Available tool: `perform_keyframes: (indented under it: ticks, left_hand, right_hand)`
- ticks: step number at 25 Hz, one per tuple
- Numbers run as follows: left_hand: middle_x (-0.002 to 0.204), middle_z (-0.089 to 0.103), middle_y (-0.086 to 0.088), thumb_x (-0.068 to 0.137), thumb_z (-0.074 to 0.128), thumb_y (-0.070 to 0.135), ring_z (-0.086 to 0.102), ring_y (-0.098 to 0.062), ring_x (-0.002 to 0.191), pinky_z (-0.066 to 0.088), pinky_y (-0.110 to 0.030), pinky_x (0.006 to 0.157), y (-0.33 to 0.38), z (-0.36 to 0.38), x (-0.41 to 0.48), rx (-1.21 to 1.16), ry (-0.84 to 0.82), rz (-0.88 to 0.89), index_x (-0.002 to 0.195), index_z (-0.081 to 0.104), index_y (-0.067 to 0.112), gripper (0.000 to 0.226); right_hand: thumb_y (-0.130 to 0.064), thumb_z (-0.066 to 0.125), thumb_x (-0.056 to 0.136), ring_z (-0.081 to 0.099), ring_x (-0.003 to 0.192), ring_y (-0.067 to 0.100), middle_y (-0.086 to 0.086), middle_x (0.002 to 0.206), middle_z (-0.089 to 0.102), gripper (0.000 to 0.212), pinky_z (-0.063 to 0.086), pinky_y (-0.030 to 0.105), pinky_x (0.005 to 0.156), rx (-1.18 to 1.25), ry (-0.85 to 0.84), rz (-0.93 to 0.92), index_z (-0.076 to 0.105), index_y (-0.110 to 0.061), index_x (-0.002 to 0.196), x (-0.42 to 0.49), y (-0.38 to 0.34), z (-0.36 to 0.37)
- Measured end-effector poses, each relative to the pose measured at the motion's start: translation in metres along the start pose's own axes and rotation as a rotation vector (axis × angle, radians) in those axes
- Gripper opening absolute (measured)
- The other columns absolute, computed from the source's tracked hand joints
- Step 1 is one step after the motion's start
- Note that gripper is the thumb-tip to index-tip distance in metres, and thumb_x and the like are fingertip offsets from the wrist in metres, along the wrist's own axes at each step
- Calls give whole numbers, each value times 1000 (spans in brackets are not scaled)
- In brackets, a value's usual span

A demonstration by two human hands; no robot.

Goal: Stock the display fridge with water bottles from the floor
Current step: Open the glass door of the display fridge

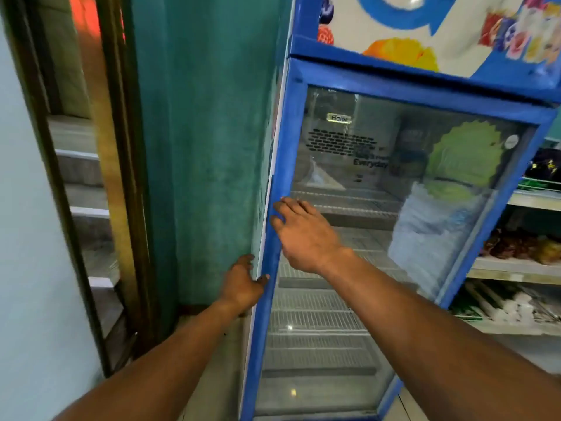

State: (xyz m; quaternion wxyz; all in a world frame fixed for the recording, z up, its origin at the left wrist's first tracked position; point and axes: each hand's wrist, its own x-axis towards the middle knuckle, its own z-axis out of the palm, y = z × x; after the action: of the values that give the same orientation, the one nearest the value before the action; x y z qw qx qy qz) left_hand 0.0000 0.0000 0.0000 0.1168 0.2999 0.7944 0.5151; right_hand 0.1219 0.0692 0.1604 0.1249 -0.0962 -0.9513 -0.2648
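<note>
Lettering (339, 118) inside the display fridge (425, 88) reads "Haier" and "Everyday". Left grip (243, 282) pinches the fridge's blue door edge (283, 153); right grip (303, 235) rests spread on it just above.

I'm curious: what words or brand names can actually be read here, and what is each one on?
"Haier": small badge on the back wall inside the fridge.
"Everyday": black print below it; the lines around it are too blurred to read.
Green sticker on the glass door: unreadable.
Colourful letters on the top banner: too blurred.
</note>
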Motion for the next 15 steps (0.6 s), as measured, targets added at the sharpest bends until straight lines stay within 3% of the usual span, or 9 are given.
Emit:
perform_keyframes:
  ticks: [2, 4, 6, 10, 15]
  left_hand:
    - [124, 61, -5, 78, 77, 32, 61, -22, 106, 47, -25, 83, -3, 7, 22, -8, -13, 13, 136, 46, 15, 67]
    - [115, 63, 0, 74, 80, 35, 61, -17, 96, 46, -22, 76, -2, 18, 35, -43, -34, 61, 130, 50, 15, 67]
    - [106, 63, 4, 70, 82, 38, 61, -13, 90, 46, -19, 70, 0, 27, 44, -106, -4, 86, 123, 52, 17, 64]
    - [99, 65, 2, 65, 80, 56, 63, -16, 84, 50, -30, 67, -9, 34, 55, -53, 62, 136, 107, 54, 18, 62]
    - [91, 61, 0, 70, 83, 35, 57, -18, 77, 39, -29, 63, -3, 30, 51, -70, 59, 148, 99, 50, 12, 49]
  right_hand:
    - [-23, 67, 85, 16, 150, 31, 15, 157, 28, 66, 9, 45, 122, -70, -18, -47, 41, -10, 144, 27, -1, 11]
    - [-19, 52, 95, 14, 150, 32, 17, 157, 28, 51, 0, 46, 122, -104, -43, -105, 42, -8, 144, 47, -2, 20]
    - [-17, 38, 100, 22, 148, 32, 14, 150, 40, 39, -4, 46, 122, -182, -66, -124, 53, -9, 135, 62, -1, 29]
    - [-14, 25, 98, 39, 138, 31, 5, 136, 53, 48, 1, 49, 124, -282, -96, -116, 68, -14, 119, 78, -3, 33]
    - [-25, 31, 104, 25, 145, 29, 3, 148, 44, 41, -9, 50, 122, -406, -277, -63, 59, -21, 133, 93, -12, 30]
